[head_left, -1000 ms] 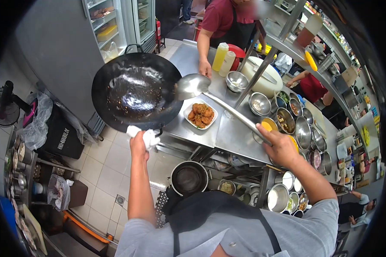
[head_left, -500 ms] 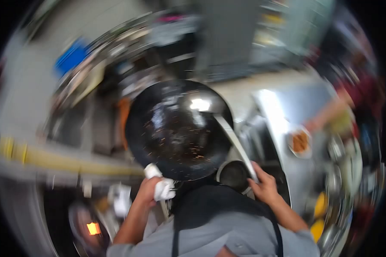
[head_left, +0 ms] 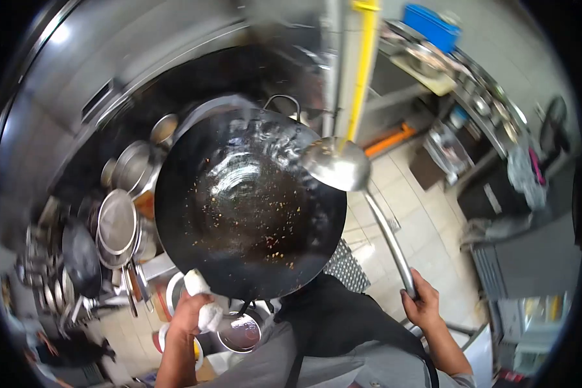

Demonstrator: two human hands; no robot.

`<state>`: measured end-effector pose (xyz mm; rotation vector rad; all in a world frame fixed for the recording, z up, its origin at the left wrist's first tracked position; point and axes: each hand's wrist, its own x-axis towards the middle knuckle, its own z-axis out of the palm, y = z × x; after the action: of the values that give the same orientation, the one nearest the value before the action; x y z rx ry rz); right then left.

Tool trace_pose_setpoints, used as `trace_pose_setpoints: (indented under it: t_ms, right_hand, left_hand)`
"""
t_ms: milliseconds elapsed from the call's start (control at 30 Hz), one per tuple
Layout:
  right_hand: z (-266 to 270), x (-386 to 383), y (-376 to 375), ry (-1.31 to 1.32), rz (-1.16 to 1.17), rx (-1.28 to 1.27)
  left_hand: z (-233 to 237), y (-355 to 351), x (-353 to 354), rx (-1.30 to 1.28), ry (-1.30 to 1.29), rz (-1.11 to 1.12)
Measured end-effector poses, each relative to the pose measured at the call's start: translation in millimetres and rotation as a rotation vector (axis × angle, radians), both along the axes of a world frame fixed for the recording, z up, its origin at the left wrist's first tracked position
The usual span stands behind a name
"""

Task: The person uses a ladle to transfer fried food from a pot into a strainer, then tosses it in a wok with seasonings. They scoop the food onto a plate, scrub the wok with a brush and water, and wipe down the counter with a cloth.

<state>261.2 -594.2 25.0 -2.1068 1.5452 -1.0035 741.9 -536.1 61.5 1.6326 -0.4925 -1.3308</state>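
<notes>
A large black wok point(head_left: 252, 207) fills the middle of the view, its inside wet and dotted with small orange and red bits. At its lower left rim, my left hand point(head_left: 191, 313) is closed around a white cloth point(head_left: 208, 315). My right hand point(head_left: 423, 301), to the right and below the wok, grips the handle end of a long metal ladle point(head_left: 391, 242). The ladle's round bowl hangs over the wok's right edge.
Strainers point(head_left: 118, 221) and metal pots point(head_left: 136, 167) stand at the left. A yellow pipe point(head_left: 362, 71) rises beyond the wok. At the upper right are a counter with a blue container point(head_left: 432, 27) and a bin point(head_left: 436, 155). Below the wok sits a pot point(head_left: 240, 332).
The view has swung round toward the stove side. The wok has come along in my left hand, and the ladle's bowl has shifted from inside the wok to over its right rim.
</notes>
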Motion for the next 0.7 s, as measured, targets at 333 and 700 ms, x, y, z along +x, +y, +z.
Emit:
trace_pose_setpoints:
  t_ms: [333,700]
  right_hand:
    - [91,364,-307,-0.572,0.683,1.08]
    - [12,740,-466,0.373,0.556,0.637]
  left_hand:
    - [-131,-165,82,-0.229,0.412,0.322]
    - [-198,-309,98,-0.074,0.197,0.326]
